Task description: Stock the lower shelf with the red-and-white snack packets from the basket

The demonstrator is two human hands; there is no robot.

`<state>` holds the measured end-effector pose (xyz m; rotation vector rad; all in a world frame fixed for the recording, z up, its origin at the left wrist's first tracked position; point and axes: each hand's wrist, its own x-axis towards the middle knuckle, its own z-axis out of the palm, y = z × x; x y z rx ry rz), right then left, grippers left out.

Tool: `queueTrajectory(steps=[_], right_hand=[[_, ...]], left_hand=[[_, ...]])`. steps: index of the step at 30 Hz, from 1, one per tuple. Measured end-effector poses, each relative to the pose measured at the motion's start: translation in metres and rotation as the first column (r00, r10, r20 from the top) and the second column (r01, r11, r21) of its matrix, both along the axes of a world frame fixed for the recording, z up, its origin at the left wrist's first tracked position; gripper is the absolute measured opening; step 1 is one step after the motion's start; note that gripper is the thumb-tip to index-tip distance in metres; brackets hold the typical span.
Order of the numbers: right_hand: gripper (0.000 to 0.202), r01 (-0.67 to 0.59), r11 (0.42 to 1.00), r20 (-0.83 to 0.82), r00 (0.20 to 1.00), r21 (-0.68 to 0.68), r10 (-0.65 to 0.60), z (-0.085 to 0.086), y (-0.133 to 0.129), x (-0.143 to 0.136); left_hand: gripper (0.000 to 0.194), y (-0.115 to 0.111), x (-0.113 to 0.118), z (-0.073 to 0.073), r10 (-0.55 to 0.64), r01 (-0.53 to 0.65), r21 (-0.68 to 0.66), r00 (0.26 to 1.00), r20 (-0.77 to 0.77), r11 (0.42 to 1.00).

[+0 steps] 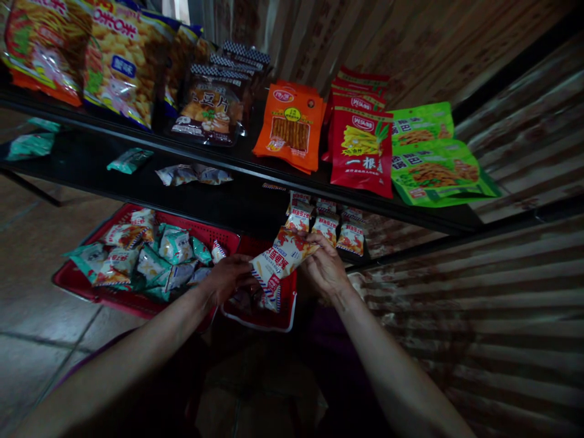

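Both hands (278,274) gripping snack packet (279,263), over red basket (274,321), below shelf edge (274,176)

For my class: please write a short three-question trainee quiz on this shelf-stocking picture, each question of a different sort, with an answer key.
1. True or false: the left hand and the right hand both grip one white-and-red snack packet.
2. Which packet on the top shelf lies nearest the corrugated wall? A orange packet; B green packets; C dark packets.
3. Fill in: the loose small snack packs on the left lie in a red ____.

Key: 1 true; 2 B; 3 basket.
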<state>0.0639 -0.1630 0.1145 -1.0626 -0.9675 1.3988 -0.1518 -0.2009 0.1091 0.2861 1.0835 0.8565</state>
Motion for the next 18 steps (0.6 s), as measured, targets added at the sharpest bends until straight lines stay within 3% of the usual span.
queueTrajectory(steps=[4,7,9,13,18], right_hand=[[0.009,-0.106,0.992,0.231,0.969,0.070,0.087,-0.009,-0.003,0.006],[0.004,-0.211,0.973,0.488,0.862,0.093,0.140,-0.019,-0.012,0.001],[0.009,-0.278,0.955,0.571,0.803,0.108,0.170,-0.026,-0.023,-0.010],[0.015,-0.310,0.946,0.581,0.788,0.093,0.202,-0.036,-0.052,-0.038],[0.016,-0.261,0.961,0.469,0.840,-0.093,0.274,-0.038,-0.083,-0.062]], left_hand=[[0.018,0.013,-0.013,-0.005,0.146,-0.124,0.133,0.974,-0.174,0.983],[0.023,0.029,-0.029,-0.012,0.262,-0.169,0.295,0.914,-0.311,0.940],[0.021,0.039,-0.039,-0.016,0.317,-0.170,0.388,0.879,-0.355,0.906],[0.015,0.050,-0.052,-0.017,0.325,-0.084,0.491,0.843,-0.429,0.867],[0.010,0.048,-0.053,-0.013,0.293,-0.011,0.509,0.828,-0.477,0.861]])
